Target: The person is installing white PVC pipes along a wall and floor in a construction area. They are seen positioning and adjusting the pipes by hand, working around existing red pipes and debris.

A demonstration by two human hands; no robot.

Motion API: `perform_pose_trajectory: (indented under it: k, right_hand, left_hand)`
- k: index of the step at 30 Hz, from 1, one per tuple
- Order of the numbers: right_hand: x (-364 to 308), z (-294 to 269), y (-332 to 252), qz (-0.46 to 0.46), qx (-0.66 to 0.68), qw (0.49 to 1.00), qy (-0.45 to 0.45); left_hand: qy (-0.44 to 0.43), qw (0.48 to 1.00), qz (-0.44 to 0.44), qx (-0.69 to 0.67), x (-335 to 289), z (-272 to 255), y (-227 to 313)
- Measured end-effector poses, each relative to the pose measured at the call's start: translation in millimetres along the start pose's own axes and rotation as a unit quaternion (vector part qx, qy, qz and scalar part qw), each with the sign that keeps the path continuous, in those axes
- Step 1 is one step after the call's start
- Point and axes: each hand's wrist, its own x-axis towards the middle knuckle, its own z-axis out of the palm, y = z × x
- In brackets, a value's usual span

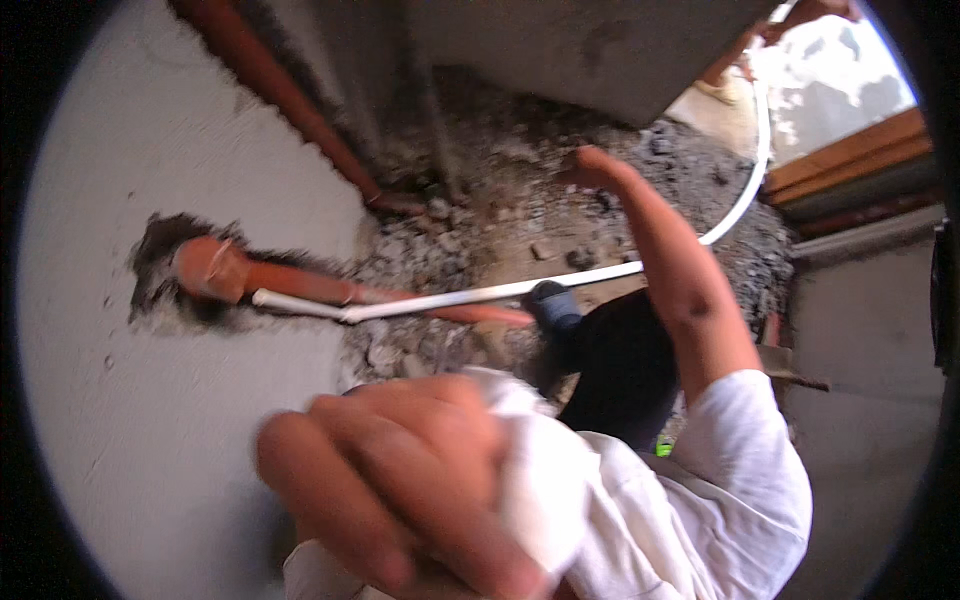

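Close up, my left hand (400,470) is blurred, its fingers curled, with bunched cloth of my white T-shirt (560,480) at its side; it appears to grip the shirt. My right hand (592,167) reaches out over the rubble floor, bent at the wrist, its fingers dark and mostly hidden. A long white pipe (490,293) passes under my right forearm, touched by neither hand as far as I can see. Its left end lies by an orange drain pipe (215,268) set in a hole in the wall. From there the white pipe curves up toward the far right.
Broken rubble (430,245) covers the floor. Another orange pipe (290,100) runs along the wall at the upper left. My dark shoe (555,303) stands by the white pipe. Wooden boards (850,160) lie at the right, below a bright opening. A grey slab (560,50) juts in at the top.
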Motion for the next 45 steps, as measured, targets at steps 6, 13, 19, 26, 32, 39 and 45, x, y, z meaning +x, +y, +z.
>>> perform_pose_trajectory:
  k: [6, 13, 19, 26, 32, 39, 45]
  right_hand:
    - [-32, -23, -35, -0.069, -0.04, 0.996, 0.025]
    - [8, -5, 36, -0.035, -0.12, 0.991, 0.042]
    - [-6, -1, 19, 0.019, -0.048, 0.998, 0.048]
    - [-6, 6, 53, 0.008, -0.089, 0.996, 0.027]
    - [-6, -2, 2, -0.039, -0.098, 0.994, 0.022]
    - [-4, 6, 15, -0.052, -0.124, 0.991, -0.007]
    - [-14, 8, 21, -0.023, -0.091, 0.995, 0.024]
  left_hand:
    - [-0.216, 0.97, 0.018, -0.11, -2, -47, -16]
    - [-0.318, 0.931, -0.1, -0.146, 34, -44, -11]
    - [-0.553, 0.779, -0.266, -0.133, 51, -72, -70]
    - [-0.352, 0.636, -0.228, 0.648, 57, -138, -133]
    - [-0.301, 0.587, -0.323, 0.678, 54, -214, -150]
    - [-0.292, 0.601, -0.283, 0.688, 57, -215, -151]
    - [-0.304, 0.604, -0.259, 0.69, 58, -229, -159]
